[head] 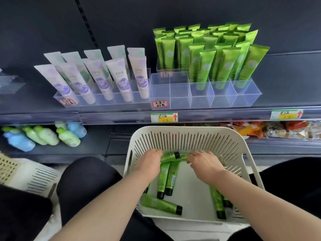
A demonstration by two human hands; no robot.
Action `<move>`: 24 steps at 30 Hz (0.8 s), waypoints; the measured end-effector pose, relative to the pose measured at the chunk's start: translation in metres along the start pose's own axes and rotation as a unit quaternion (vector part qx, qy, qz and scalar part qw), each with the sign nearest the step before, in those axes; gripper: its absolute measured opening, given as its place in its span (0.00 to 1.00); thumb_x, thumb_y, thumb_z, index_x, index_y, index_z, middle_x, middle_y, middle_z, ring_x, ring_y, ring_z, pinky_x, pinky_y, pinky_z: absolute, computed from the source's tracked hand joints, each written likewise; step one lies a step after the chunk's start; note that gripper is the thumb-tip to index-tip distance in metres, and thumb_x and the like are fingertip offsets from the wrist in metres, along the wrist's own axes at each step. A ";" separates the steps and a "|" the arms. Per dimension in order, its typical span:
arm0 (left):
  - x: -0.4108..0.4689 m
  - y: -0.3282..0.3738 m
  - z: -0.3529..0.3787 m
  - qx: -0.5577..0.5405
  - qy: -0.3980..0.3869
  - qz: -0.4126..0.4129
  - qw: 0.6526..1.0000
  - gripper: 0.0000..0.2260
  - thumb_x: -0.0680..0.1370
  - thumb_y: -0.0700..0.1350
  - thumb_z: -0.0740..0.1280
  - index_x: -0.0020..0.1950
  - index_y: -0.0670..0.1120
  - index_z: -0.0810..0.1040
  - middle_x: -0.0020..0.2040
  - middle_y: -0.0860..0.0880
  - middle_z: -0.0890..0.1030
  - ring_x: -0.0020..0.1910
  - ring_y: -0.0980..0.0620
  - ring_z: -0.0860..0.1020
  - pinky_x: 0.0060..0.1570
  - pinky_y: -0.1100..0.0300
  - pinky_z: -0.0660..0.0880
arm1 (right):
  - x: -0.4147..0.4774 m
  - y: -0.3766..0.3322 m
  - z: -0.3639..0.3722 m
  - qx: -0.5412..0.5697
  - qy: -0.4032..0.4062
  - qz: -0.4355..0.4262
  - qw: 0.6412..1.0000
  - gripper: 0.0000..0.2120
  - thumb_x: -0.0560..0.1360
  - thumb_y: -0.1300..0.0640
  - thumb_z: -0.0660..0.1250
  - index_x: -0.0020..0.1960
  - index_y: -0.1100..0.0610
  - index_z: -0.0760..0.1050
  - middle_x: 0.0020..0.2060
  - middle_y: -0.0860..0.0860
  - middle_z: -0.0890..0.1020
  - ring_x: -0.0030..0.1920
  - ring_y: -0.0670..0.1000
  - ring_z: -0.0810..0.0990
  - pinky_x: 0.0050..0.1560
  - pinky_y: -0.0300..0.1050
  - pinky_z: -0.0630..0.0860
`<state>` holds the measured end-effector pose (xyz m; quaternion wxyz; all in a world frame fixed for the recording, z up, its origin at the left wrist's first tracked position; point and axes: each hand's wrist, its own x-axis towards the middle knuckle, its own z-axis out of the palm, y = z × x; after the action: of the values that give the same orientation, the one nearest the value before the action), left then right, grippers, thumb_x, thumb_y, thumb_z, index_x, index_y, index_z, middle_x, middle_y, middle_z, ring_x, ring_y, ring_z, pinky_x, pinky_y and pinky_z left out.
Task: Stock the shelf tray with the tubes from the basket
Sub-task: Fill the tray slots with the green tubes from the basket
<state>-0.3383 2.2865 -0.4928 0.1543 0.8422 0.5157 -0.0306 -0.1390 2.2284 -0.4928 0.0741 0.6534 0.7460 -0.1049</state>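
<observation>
Both hands are down in the basket (191,129) at its 12 o'clock wall. The left hand (149,161) and right hand (204,163) curl their fingers onto crosswise tubes (171,156), but I cannot tell whether either has clamped. It would be best to gather several with caps aligned, then lift straight up. More tubes lie toward 6 o'clock. The tray (180,100) sits at 12 o'clock above the basket. Its cells toward 7 o'clock are bare, and its rear cells hold standing tubes that could topple if bumped. Purple tubes (121,79) stand at 10 o'clock and bottles (46,136) at 9. The price rail (121,117) juts across the lifting path.
</observation>
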 end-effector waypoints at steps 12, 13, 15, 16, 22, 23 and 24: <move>0.010 -0.014 0.041 -0.075 -0.056 -0.097 0.991 0.13 0.79 0.33 0.59 0.60 0.44 0.75 0.51 0.47 0.79 0.47 0.49 0.78 0.48 0.54 0.77 | 0.029 -0.053 0.046 -0.006 -0.149 -0.078 0.986 0.27 0.73 0.71 0.57 0.70 0.54 0.65 0.63 0.56 0.69 0.60 0.59 0.68 0.60 0.53 0.68; 0.011 -0.013 0.042 -0.078 -0.056 -0.094 0.991 0.12 0.79 0.34 0.60 0.60 0.44 0.74 0.52 0.47 0.79 0.48 0.49 0.78 0.48 0.55 0.77 | 0.030 -0.055 0.049 -0.014 -0.158 -0.086 0.984 0.29 0.74 0.70 0.57 0.72 0.52 0.64 0.64 0.57 0.67 0.62 0.60 0.67 0.61 0.54 0.67; 0.013 -0.011 0.045 -0.088 -0.055 -0.087 0.991 0.12 0.79 0.35 0.61 0.61 0.43 0.74 0.53 0.47 0.79 0.49 0.49 0.78 0.51 0.54 0.77 | 0.030 -0.056 0.057 -0.028 -0.176 -0.094 0.980 0.30 0.75 0.68 0.57 0.73 0.48 0.62 0.68 0.56 0.63 0.64 0.60 0.65 0.63 0.55 0.66; 0.014 -0.011 0.046 -0.094 -0.054 -0.086 0.990 0.12 0.79 0.35 0.61 0.61 0.43 0.74 0.54 0.46 0.79 0.50 0.49 0.78 0.52 0.54 0.77 | 0.029 -0.054 0.060 -0.027 -0.183 -0.093 0.978 0.28 0.75 0.67 0.57 0.72 0.47 0.63 0.69 0.56 0.62 0.64 0.60 0.64 0.63 0.55 0.66; 0.018 -0.008 0.052 -0.115 -0.043 -0.083 0.989 0.12 0.80 0.36 0.61 0.62 0.44 0.75 0.56 0.48 0.79 0.52 0.51 0.78 0.51 0.61 0.73 | 0.018 -0.024 0.064 -0.068 -0.226 -0.101 0.966 0.16 0.79 0.48 0.59 0.58 0.55 0.78 0.62 0.53 0.68 0.58 0.57 0.69 0.59 0.53 0.66; 0.018 -0.007 0.052 -0.116 -0.043 -0.082 0.989 0.13 0.80 0.36 0.61 0.63 0.43 0.74 0.57 0.48 0.78 0.53 0.51 0.77 0.52 0.62 0.72 | 0.015 -0.020 0.065 -0.059 -0.219 -0.089 0.970 0.16 0.78 0.48 0.60 0.57 0.57 0.78 0.61 0.53 0.70 0.57 0.57 0.70 0.59 0.52 0.66; 0.018 -0.006 0.053 -0.118 -0.043 -0.081 0.989 0.13 0.80 0.36 0.61 0.64 0.43 0.74 0.58 0.47 0.78 0.54 0.51 0.77 0.53 0.62 0.72 | 0.014 -0.018 0.065 -0.048 -0.206 -0.077 0.974 0.16 0.77 0.48 0.62 0.57 0.58 0.77 0.59 0.53 0.72 0.56 0.57 0.71 0.59 0.52 0.67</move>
<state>-0.3295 2.2888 -0.5486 0.2716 0.7718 0.5747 -0.0186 -0.1600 2.2227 -0.5583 0.2489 0.5539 0.7673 -0.2064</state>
